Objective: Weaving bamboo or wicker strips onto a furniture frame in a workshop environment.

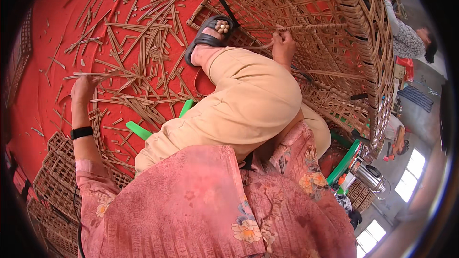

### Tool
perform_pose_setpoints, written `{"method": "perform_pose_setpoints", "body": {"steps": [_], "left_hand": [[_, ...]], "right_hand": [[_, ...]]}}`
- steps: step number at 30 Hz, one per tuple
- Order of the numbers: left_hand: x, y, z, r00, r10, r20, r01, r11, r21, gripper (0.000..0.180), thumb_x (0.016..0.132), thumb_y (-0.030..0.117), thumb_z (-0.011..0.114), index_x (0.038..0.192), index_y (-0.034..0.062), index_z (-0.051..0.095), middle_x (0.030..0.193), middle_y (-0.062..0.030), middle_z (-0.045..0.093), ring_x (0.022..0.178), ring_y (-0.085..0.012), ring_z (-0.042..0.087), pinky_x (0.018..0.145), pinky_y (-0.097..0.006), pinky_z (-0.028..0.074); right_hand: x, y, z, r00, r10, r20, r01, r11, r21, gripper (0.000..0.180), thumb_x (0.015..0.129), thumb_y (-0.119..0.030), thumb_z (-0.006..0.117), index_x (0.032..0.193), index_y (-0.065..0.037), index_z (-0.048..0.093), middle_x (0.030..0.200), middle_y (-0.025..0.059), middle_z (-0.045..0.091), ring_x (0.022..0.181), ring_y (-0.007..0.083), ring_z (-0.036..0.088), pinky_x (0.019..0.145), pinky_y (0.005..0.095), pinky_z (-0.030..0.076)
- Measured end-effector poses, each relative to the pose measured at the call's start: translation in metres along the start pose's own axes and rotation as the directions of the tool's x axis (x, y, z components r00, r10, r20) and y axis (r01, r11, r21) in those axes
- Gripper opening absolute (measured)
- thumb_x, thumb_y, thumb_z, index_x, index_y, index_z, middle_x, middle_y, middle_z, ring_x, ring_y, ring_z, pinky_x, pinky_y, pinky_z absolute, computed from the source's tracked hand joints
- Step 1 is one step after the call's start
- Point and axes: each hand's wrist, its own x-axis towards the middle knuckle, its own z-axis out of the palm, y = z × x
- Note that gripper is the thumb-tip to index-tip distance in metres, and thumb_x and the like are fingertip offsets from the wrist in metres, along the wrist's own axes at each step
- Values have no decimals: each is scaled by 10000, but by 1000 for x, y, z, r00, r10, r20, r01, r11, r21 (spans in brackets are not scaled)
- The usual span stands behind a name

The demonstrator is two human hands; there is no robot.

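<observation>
My right hand (283, 47) is closed at the inner side of a large brown wicker basket (330, 48) lying tipped on its side. From its fingers a flat brown strip (256, 48) runs left toward my sandalled foot (210, 36). A loop of similar strip (203, 86) shows beside my ankle, partly hidden by my leg. Over at the left, my left hand (83, 88) is curled low over the red floor covering, fingers closed around a thin brown strip, its end partly hidden. Many short cut strips (143, 62) lie scattered beside that hand.
Smaller open-weave baskets (57, 172) are at lower left. A green plastic seat edge (138, 130) shows under my leg. A metal flask (366, 172) stands behind at right, and other people (409, 40) sit beyond the large basket.
</observation>
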Motion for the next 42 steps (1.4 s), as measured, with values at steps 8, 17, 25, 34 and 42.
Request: {"method": "perform_pose_setpoints", "body": {"steps": [8,17,25,34,42], "left_hand": [[25,280,-39,706,617,-348,-626,314,-714,279,893,141,545,1136,8,573,998,-98,642,903,-139,585,775,-276,465],[27,490,-12,308,765,-565,-880,4,-474,294,830,119,530,1120,77,561,1058,-136,605,1002,-305,572,843,-393,468],[28,481,-22,253,841,-478,-853,-39,-520,373,785,54,499,1143,129,573,1065,-96,615,1007,-284,579,829,-380,479],[30,470,-24,74,787,-612,-997,54,-51,329,816,158,532,1138,168,594,1041,-110,588,974,-273,602,768,-393,492],[21,480,-28,240,844,-480,-962,275,2,351,744,100,579,1094,84,590,1156,-136,572,1011,-322,566,825,-387,479]], "right_hand": [[6,11,-17,983,-183,-26,183,983,-24,151,815,-81,567,927,-28,652,852,145,615,795,307,575,737,376,446],[7,14,-15,989,-128,-68,134,987,92,142,795,-77,608,897,-9,680,854,133,668,756,236,615,734,343,457],[17,32,-8,970,-24,-241,13,999,-47,159,814,-82,609,907,32,669,784,82,665,697,148,605,700,274,475],[25,26,12,964,196,182,-266,638,722,160,791,-12,567,936,30,621,871,77,634,805,155,586,727,297,476],[5,17,7,953,178,244,-301,502,811,275,776,-38,568,1044,14,594,1004,92,621,875,155,587,805,335,465]]}}
